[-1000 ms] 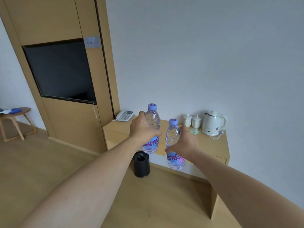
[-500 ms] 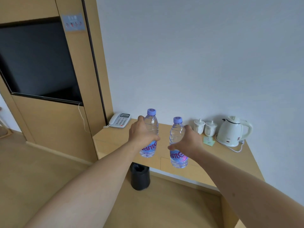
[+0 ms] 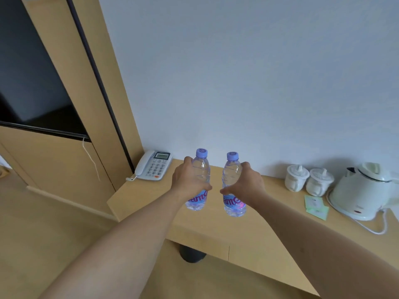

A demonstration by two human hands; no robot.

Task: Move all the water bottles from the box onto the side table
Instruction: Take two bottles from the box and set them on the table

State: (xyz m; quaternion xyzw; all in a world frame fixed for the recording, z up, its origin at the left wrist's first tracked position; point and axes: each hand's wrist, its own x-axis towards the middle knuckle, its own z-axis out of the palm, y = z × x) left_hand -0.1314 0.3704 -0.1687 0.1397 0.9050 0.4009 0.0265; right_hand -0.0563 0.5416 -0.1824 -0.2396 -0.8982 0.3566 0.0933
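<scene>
Left hand (image 3: 190, 182) grips one bottle (image 3: 199, 180), right hand (image 3: 246, 184) another (image 3: 233, 184), both upright above the wooden worktop (image 3: 151, 201). Phone (image 3: 154, 166) left of them against the wall, kettle (image 3: 364, 190) right.

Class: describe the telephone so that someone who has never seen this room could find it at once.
Start at the long wooden side table against the pale wall. At its far left end, beside the wooden wall panel, lies the telephone. Unlike the white kettle and lidded cups at the right, it has a keypad.
</scene>
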